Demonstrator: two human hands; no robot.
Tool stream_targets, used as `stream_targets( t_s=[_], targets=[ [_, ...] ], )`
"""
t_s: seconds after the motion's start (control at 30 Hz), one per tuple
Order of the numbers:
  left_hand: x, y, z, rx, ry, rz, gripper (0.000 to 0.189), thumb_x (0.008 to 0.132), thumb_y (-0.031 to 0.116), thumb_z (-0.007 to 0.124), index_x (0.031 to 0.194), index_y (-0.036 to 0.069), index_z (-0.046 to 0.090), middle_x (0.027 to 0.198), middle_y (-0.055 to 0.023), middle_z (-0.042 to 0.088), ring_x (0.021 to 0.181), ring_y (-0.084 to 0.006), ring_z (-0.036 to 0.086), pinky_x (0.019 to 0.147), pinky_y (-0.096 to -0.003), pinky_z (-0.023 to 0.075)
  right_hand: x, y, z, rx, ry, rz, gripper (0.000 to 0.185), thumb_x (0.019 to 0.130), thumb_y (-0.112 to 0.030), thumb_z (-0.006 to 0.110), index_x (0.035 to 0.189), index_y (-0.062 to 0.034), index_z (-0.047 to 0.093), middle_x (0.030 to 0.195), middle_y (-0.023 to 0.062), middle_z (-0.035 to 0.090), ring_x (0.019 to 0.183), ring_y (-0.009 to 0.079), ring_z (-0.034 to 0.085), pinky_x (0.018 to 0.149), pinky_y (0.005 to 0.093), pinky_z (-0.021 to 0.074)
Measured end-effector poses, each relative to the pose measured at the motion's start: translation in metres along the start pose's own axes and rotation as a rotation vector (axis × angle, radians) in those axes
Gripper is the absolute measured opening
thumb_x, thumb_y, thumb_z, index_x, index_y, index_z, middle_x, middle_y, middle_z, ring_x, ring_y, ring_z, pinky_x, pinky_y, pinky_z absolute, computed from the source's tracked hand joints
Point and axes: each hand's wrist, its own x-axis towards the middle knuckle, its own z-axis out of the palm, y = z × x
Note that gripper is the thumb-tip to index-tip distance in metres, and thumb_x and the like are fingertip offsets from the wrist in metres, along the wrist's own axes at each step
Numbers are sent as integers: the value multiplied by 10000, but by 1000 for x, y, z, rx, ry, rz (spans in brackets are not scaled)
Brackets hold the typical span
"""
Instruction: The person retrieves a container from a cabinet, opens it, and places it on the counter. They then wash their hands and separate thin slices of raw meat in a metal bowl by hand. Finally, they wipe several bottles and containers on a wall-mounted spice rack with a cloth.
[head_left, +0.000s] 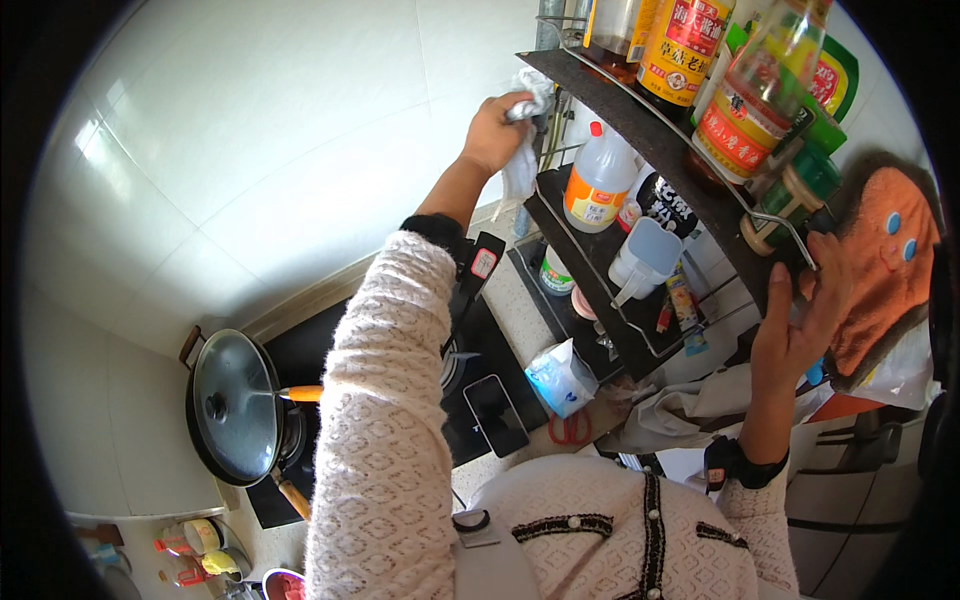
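My left hand is closed on a white cloth, held against the far end of a dark metal rack beside the tiled wall. Part of the cloth hangs below the hand. At the near end of the rack's top shelf is my right hand, its thumb and fingers at the corner by the wire rail. Whether it grips the shelf or only rests there is hidden. Sauce bottles and a green-lidded spice jar stand on that shelf. A white vinegar bottle and a lidded plastic container occupy the shelf below.
A lidded wok sits on the black glass hob at left. Near the hob's right edge lies a phone, beside a tissue pack and red-handled scissors. An orange cloth with a cartoon face hangs at right.
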Motion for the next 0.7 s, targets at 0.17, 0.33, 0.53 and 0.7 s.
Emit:
stream_targets(
  t_s=[0.17, 0.33, 0.53, 0.7],
  targets=[
    [-1, 22, 14, 19, -184, 78, 452, 784, 99, 668, 1213, 238, 652, 1201, -165, 551, 1063, -332, 598, 942, -355, 484, -1, 0, 0, -1, -9, 30, 390, 860, 1, 617, 1241, -43, 544, 1292, 117, 546, 1189, 268, 492, 843, 319, 397],
    [-5, 18, 34, 468, -392, -45, 518, 795, 210, 671, 1303, 255, 581, 1324, -183, 471, 1157, -354, 560, 1008, -367, 442, 0, 1, -1, 8, -14, 26, 397, 861, -2, 617, 1249, -40, 542, 1302, 128, 538, 1188, 268, 492, 836, 314, 397],
    [-12, 17, 33, 407, -101, -228, 400, 772, 221, 683, 1166, 162, 640, 1215, -168, 566, 1073, -354, 590, 942, -395, 476, -2, 4, -1, 33, -12, 29, 400, 866, 0, 613, 1259, -33, 544, 1306, 134, 533, 1186, 269, 490, 832, 311, 400],
    [-13, 39, 23, 285, 341, -329, 347, 770, 223, 681, 1100, 121, 646, 1095, -166, 609, 956, -359, 623, 858, -402, 505, -1, 5, -2, 12, -23, 11, 398, 871, -3, 613, 1262, -32, 544, 1304, 129, 536, 1187, 274, 488, 844, 317, 401]
  ],
)
